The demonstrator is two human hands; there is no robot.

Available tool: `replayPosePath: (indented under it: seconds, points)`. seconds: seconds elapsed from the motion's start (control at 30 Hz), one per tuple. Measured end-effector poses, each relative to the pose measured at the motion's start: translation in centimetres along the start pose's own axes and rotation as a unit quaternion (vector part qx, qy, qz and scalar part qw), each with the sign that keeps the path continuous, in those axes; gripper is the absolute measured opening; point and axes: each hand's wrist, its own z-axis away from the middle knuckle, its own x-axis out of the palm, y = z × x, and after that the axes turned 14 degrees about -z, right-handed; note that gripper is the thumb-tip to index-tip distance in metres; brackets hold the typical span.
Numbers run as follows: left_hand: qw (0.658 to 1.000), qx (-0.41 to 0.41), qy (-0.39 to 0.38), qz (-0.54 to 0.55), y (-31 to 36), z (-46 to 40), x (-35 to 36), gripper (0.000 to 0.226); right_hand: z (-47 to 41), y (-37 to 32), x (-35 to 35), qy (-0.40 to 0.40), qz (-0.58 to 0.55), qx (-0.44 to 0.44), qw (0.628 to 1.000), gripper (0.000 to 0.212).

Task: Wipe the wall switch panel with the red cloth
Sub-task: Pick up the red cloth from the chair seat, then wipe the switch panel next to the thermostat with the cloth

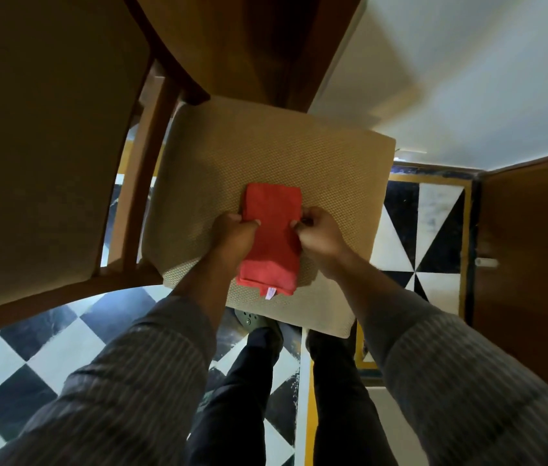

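- Head view, centre of the frame: a folded red rectangular cloth (271,238) lies flat on the beige woven seat cushion (266,153) of a wooden chair, its long axis running toward the lower edge of the frame. A small white care label projects from its lower hem. The flat seat probably serves as a working surface for folding or gathering the cloth before use.
- Head view, upper left: the padded tan backrest (40,136) of the chair fills this part of the frame, with brown wooden rails between it and the seat.
- Head view, lower and right areas: a black-and-white chequered tile floor (47,364) surrounds the chair; a brown wooden door (531,264) stands at the right edge. No switch panel appears anywhere in the frame, so wiping has evidently not begun.
- Left hand (234,235): curled closed, fingers pinching the left edge of the cloth at about mid-length, knuckles resting against the cushion.
- Right hand (321,235): likewise closed, fingertips pinching the right edge of the cloth opposite the left hand. The paired side grips suggest the cloth is being folded, straightened, or lifted.
- Both forearms wear grey striped sleeves (467,381).
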Motion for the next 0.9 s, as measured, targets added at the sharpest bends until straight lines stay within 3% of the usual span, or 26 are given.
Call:
replayPosePath:
  seconds: [0.13,0.23,0.4,0.5,0.67,0.77,0.9]
  points:
    - [0.998,0.031,-0.034,0.042,1.6,2.3,-0.3,0.025,1.3,-2.2,-2.3,-0.015,0.033,-0.033,0.999,0.007]
    - [0.995,0.071,-0.043,0.061,4.4,5.3,-0.4,0.028,2.5,-4.8,-4.7,-0.006,0.032,-0.064,0.997,0.008]
    - [0.986,0.137,-0.046,0.081,10.5,11.2,-0.4,0.004,6.0,-10.5,-10.0,0.015,0.01,-0.136,0.991,0.013]
    - [0.977,0.203,-0.023,0.064,14.5,14.7,0.2,0.018,8.4,-14.4,-14.2,0.031,-0.002,-0.182,0.983,0.012]
    - [0.948,0.313,0.017,0.047,22.5,21.6,2.6,0.006,11.0,-21.1,-23.2,0.037,0.0,-0.244,0.969,0.008]
    - [0.936,0.344,0.047,0.061,27.0,26.3,5.1,0.019,12.4,-24.2,-28.9,0.041,0.007,-0.289,0.956,0.007]
    - [0.921,0.369,0.054,0.116,32.1,31.3,8.3,0.008,15.1,-27.4,-35.7,0.041,-0.015,-0.338,0.94,0.01]
